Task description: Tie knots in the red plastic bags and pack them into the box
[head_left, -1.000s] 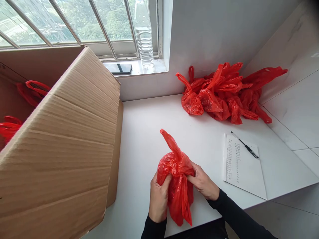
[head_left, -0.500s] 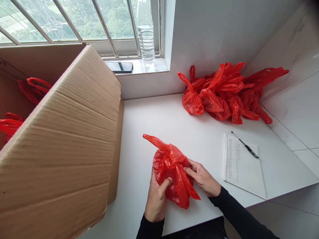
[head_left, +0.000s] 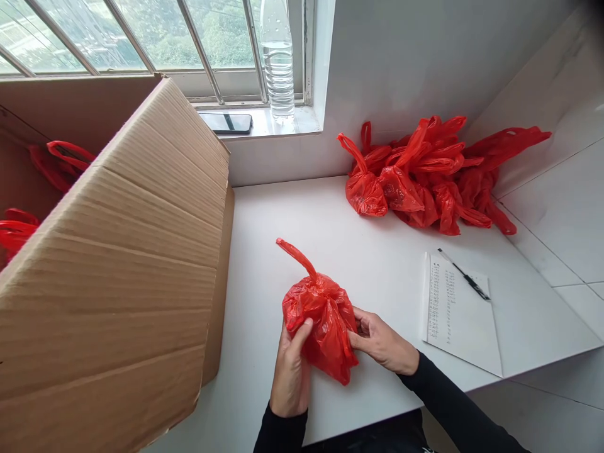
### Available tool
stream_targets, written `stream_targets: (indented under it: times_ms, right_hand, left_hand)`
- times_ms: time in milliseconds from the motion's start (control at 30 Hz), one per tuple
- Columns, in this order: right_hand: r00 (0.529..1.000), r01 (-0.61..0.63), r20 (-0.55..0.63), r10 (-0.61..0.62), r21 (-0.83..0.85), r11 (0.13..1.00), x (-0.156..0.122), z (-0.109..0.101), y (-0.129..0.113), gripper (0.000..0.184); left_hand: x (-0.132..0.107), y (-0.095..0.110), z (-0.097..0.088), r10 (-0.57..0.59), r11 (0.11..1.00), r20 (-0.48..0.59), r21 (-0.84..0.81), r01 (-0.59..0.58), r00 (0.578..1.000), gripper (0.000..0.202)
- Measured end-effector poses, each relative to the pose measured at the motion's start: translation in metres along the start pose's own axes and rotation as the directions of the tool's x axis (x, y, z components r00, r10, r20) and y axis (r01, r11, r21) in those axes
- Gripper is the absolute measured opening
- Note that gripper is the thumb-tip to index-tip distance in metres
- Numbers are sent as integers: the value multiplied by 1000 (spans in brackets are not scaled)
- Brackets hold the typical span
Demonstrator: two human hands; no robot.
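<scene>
A tied red plastic bag (head_left: 323, 321) is held above the front of the white table (head_left: 283, 220), one twisted handle pointing up and left. My left hand (head_left: 292, 365) grips its left side, thumb pressed on the front and fingers mostly hidden behind. On the right side, my right hand (head_left: 380, 340) pinches the bag between thumb and fingers. The red film hides what is inside.
At left stands a large cardboard box (head_left: 141, 264) with red bags (head_left: 70, 157) inside. Several tied red bags (head_left: 425, 182) are heaped against the back wall. A notebook (head_left: 462, 327) with a pen (head_left: 465, 275) lies right. The sill holds a phone (head_left: 226, 123) and a water bottle (head_left: 279, 75).
The bag has turned and tilted between my hands and moved slightly left. Its lower right tail has swung inward, and the upper handle looks thinner and more upright.
</scene>
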State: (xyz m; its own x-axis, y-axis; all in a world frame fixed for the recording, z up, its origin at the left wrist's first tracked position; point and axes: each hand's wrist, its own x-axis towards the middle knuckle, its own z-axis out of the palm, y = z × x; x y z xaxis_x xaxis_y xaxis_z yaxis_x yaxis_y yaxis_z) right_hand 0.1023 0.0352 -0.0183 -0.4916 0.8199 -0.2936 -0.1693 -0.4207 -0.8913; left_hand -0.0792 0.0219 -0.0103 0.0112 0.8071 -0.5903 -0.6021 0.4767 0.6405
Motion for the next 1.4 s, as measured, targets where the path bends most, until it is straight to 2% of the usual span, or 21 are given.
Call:
stream_targets:
  times_ms: [100,233,333,467,567,733,933,1133,1300,1400]
  right_hand:
    - [999,16,-49,-15,10,1000,2,3,1,42]
    - [996,33,-83,-32,11,999,2,5,-1,44]
    - [995,49,-92,-48,12,999,2,5,-4,39]
    - [992,70,-104,-71,-7,998,2,5,-5,31]
    - [993,53,-104,-51,22,998,2,3,-1,35]
    - [985,-13,-172,26,75,997,3,-5,12,33]
    - [974,-9,-226,14,25,1000,3,-6,12,28]
    - [993,46,-109,-53,-67,997,4,3,3,37]
    - [979,38,-200,-48,-51,998,7,0,8,35]
    - [979,29,-198,-42,-68,997,7,-3,7,32]
  left_hand:
    - [-1,-2,-2,13,997,83,81,-19,996,59]
    - [-1,-4,-5,30,987,121,151,-48,992,61]
    - [0,-4,-6,18,978,160,203,-51,987,48]
    - [1,-2,-6,-83,973,218,227,33,972,28]
    - [3,-1,-7,-140,968,203,235,91,969,28]
    - [4,-2,-7,-155,972,192,204,115,969,35]
    - [2,-6,-7,-167,944,168,311,108,972,49]
    - [3,-6,-8,-99,942,171,334,37,980,44]
    - [3,-5,-6,-244,917,155,359,176,957,42]
    - [3,-5,-6,-225,926,164,344,158,960,41]
